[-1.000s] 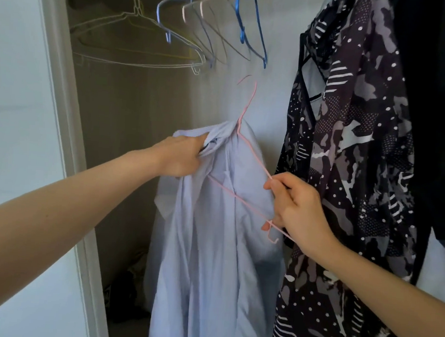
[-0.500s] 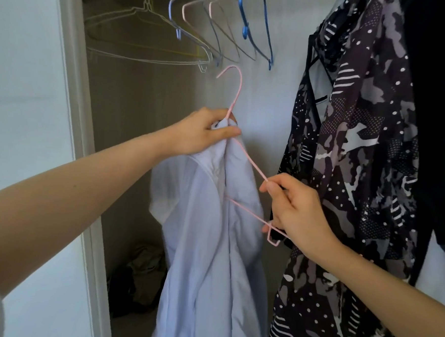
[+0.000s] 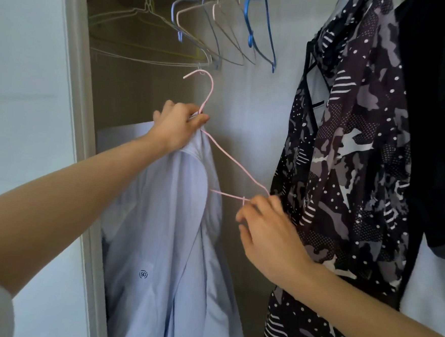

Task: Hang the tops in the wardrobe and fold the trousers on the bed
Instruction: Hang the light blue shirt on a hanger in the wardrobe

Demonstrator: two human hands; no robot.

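**Shirt half on its hanger, not yet hung**

At mid-frame the left hand (image 3: 178, 128) grips the shirt (image 3: 169, 230) collar together with the neck of the hanger (image 3: 232, 160). Right of centre, the right hand (image 3: 267, 224) pinches the hanger's bare end. Only one shoulder looks seated. The hook is free, just below the empty hangers (image 3: 199, 35) at the top. A patterned top (image 3: 349, 151) and a dark garment (image 3: 434, 130) already hang at right. No trousers or bed show, so folding probably remains.
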